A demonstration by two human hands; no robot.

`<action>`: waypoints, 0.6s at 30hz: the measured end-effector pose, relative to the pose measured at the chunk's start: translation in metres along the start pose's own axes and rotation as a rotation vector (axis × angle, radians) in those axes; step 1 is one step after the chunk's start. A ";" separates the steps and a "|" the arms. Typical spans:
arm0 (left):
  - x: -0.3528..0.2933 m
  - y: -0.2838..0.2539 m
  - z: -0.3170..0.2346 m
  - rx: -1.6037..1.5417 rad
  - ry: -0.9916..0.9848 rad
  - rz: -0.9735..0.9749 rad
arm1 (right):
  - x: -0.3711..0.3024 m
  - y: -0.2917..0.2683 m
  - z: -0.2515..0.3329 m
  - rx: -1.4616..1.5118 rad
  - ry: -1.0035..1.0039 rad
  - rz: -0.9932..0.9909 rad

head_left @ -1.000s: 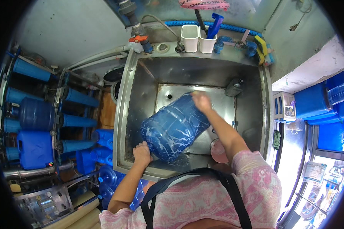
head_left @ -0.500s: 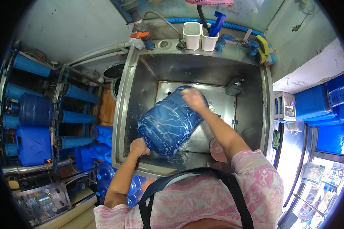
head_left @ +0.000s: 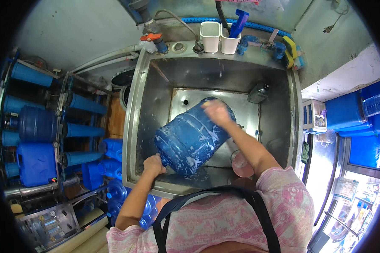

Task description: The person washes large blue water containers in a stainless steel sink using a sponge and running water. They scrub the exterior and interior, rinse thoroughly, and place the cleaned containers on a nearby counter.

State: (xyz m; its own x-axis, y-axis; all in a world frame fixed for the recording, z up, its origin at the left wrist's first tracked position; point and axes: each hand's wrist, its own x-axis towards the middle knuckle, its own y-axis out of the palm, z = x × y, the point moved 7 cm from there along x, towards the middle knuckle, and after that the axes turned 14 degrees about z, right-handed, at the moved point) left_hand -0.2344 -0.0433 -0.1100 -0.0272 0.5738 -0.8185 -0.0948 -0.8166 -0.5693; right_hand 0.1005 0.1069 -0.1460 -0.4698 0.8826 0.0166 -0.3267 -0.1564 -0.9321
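A large blue water jug (head_left: 189,137), streaked with white suds, lies slanted in a stainless steel sink (head_left: 278,122). At its near left end my left hand (head_left: 155,165) is closed, apparently round the neck, which the fingers hide. My right hand (head_left: 217,112) presses on the far right end of the jug, somewhat blurred. A bit of yellow sponge (head_left: 205,103) shows at its fingertips; the rest is covered by the hand. Below my right forearm stands a pink dipper (head_left: 242,164) in the sink.
A dark bottle (head_left: 258,93) stands in the sink's far right corner. Two white containers (head_left: 210,37), a blue-handled tool (head_left: 240,23) and yellow sponges (head_left: 289,47) line the back ledge. Blue filter tubes (head_left: 85,130) and more jugs (head_left: 38,123) fill the left side.
My right hand has shifted slightly right and nearer along the jug. The suds have thinned on the jug's upper side. My left hand keeps its grip at the near end.
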 end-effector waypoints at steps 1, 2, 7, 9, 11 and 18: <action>-0.009 -0.001 -0.009 0.029 0.000 -0.050 | -0.005 0.002 -0.053 0.303 0.269 -0.050; -0.015 -0.004 -0.017 0.075 -0.009 -0.121 | -0.001 0.007 -0.083 0.365 0.461 -0.038; -0.009 -0.004 -0.015 0.060 -0.047 -0.046 | 0.016 0.016 0.044 0.210 0.253 0.080; -0.002 -0.007 -0.005 0.047 -0.028 -0.029 | 0.007 -0.001 0.134 0.313 -0.267 -0.070; 0.002 -0.006 0.003 0.009 -0.024 0.017 | -0.016 -0.014 0.157 0.419 -0.525 -0.221; -0.004 -0.016 -0.001 -0.049 -0.094 0.056 | -0.006 0.010 -0.087 0.481 0.600 -0.231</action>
State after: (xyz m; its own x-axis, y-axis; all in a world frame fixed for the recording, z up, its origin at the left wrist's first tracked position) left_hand -0.2317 -0.0323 -0.0979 -0.1248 0.5284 -0.8398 -0.0414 -0.8485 -0.5277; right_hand 0.1714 0.1390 -0.1865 0.1287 0.9825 -0.1347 -0.7436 0.0057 -0.6686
